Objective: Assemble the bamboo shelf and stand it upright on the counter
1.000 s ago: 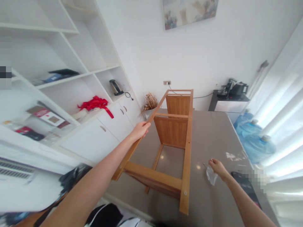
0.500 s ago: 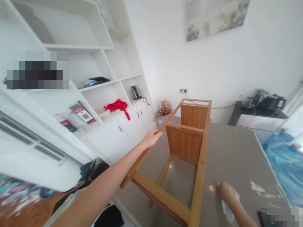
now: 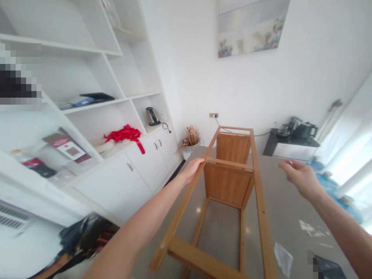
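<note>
A wooden shelf frame [image 3: 229, 182] lies on its side on the grey table [image 3: 285, 209]. My left hand [image 3: 193, 168] is closed around the frame's upper left rail, about halfway along it. My right hand [image 3: 300, 176] hovers in the air to the right of the frame, above the table, fingers loosely curled; it is blurred and I see nothing in it. A small clear plastic bag [image 3: 283, 257] lies on the table near the frame's right rail.
White shelving and cabinets [image 3: 116, 170] run along the left, holding a kettle [image 3: 151, 116] and a red ribbon [image 3: 124, 133]. A dried plant [image 3: 190, 137] stands past the table's far left corner. A black side table with kettles [image 3: 293, 137] is at the back right.
My right hand has left the plastic bag on the table and risen to the level of the frame's upper right rail. My left hand stays on the left rail.
</note>
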Tool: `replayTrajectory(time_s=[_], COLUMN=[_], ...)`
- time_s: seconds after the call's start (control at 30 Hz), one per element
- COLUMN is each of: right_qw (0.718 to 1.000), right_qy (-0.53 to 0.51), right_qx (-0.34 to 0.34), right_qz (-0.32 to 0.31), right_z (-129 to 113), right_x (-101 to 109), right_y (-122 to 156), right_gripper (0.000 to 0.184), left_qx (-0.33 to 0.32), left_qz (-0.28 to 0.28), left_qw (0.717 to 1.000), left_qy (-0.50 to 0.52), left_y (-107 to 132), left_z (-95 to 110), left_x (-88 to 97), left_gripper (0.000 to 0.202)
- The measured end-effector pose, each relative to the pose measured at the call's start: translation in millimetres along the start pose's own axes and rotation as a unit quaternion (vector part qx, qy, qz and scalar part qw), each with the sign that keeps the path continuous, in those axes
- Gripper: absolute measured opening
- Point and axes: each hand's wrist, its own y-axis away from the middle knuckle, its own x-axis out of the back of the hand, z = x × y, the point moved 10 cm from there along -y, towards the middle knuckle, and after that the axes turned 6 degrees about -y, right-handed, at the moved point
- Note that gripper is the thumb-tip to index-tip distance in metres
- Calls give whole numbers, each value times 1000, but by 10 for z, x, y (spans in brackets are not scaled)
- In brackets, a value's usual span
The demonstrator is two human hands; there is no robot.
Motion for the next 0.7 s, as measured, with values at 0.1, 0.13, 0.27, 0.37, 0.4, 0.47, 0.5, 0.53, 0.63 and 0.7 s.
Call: replayTrajectory(time_s=[0.1, 0.13, 0.27, 0.37, 0.4, 0.47, 0.5, 0.53, 0.63, 0.7], right_qw=[996, 993, 984, 983, 984, 985, 986, 986, 985, 984], right_qy=[-82, -94, -93, -92, -92, -81, -74, -70, -83, -103], right_qx=[22, 35, 4, -22, -29, -32, -26, -13, 39, 55], right_qz=[-38, -57, -151, -157, -153, -149, -148, -148, -147, -134], right_z=[-899, -1121, -1412, -1360, -1341, -1350, -1388, -1449, -1698, -1808], right_x=[-690, -978, -2080, -2504, -2579, -2671, -2698, -2720, -2765, -2770], right_y=[-68, -70, -56, -78, -89, -109, -116, -121, -114, -102], right_gripper=[24, 23, 23, 24, 25, 26, 26, 26, 27, 29], left_qx=[33, 38, 23, -5, -11, -29, -45, -66, -113, -80], left_qz=[-59, -74, -112, -144, -149, -117, -87, -49, -85, -189], left_qw=[996, 994, 987, 979, 978, 987, 993, 996, 989, 972], left_qy=[54, 66, 109, 143, 143, 103, 69, 32, 36, 113], left_y=[-173, -198, -207, -172, -160, -159, -161, -160, -125, -90], left_z=[-54, -72, -126, -117, -100, -26, 54, 164, 543, 667], left_x=[-127, -145, -100, -10, 37, 210, 322, 440, 464, 302], left_gripper=[28, 29, 33, 40, 41, 35, 28, 21, 21, 24])
